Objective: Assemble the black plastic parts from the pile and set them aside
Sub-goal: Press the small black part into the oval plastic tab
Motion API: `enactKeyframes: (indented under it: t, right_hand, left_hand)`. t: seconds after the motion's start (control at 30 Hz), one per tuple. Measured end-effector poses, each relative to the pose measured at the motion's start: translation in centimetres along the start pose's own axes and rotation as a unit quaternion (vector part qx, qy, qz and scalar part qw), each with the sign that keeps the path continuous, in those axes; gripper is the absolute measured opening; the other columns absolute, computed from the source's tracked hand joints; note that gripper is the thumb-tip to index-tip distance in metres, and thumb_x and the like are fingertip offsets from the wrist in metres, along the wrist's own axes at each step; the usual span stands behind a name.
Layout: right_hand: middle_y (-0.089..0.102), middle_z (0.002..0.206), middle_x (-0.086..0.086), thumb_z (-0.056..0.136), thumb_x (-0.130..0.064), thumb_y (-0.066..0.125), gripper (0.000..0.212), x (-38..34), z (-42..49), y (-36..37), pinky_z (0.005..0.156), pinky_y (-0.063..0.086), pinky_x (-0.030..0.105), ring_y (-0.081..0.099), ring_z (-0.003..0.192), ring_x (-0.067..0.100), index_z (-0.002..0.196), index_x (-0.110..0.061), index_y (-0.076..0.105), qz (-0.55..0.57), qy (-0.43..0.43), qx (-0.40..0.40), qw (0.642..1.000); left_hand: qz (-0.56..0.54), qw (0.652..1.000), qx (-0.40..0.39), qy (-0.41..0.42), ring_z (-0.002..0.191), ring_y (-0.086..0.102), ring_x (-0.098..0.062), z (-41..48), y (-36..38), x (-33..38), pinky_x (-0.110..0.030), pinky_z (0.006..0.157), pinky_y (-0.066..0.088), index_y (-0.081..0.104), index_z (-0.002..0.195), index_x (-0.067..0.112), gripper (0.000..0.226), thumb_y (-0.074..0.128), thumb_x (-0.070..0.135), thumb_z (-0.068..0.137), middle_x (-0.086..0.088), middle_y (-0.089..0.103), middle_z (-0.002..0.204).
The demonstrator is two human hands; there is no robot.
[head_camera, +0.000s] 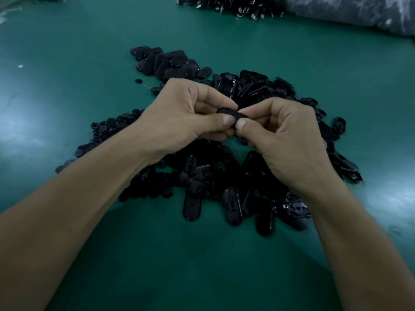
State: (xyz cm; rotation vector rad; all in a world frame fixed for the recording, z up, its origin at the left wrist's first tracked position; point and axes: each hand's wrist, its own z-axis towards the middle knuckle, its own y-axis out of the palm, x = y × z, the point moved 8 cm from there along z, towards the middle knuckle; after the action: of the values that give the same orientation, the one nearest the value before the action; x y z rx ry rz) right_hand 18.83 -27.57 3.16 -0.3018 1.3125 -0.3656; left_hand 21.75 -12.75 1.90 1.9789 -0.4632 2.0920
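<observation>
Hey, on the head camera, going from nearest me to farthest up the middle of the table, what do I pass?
Going away: loose oval parts → held part, pinched by left hand and right hand → cluster of smooth ovals → far heap.

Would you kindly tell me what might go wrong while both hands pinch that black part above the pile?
The black part, pinched between the left hand and right hand, might slip into the pile below and vanish among lookalikes. The thumbs cover much of it, so a crooked fit may go unnoticed.
</observation>
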Motion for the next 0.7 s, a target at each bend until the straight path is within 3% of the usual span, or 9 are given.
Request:
enactKeyframes:
  t: [0.33,0.7]
  right_hand:
    - [0.073,0.074,-0.011,0.089,-0.005,0.072,0.02,-0.49,-0.02,0.31,0.064,0.05,0.013,0.067,0.067,0.001,0.098,-0.023,0.073,0.068,-0.024,-0.035,0.997]
    - [0.073,0.069,-0.004,0.091,-0.008,0.071,0.015,-0.52,-0.07,-0.15,0.058,0.05,0.017,0.065,0.06,0.004,0.092,-0.022,0.073,0.112,-0.022,-0.016,0.993]
  left_hand:
    - [-0.087,0.995,-0.015,-0.052,0.074,0.074,-0.017,0.29,-0.56,-0.95,-0.021,0.066,0.059,0.074,0.095,0.009,0.026,0.076,0.014,0.07,-0.013,0.077,0.085]
    - [-0.09,0.995,-0.023,-0.023,0.077,0.075,-0.021,0.21,-0.34,-0.06,-0.024,0.068,0.06,0.074,0.096,0.009,0.026,0.076,0.014,0.071,-0.014,0.077,0.086]
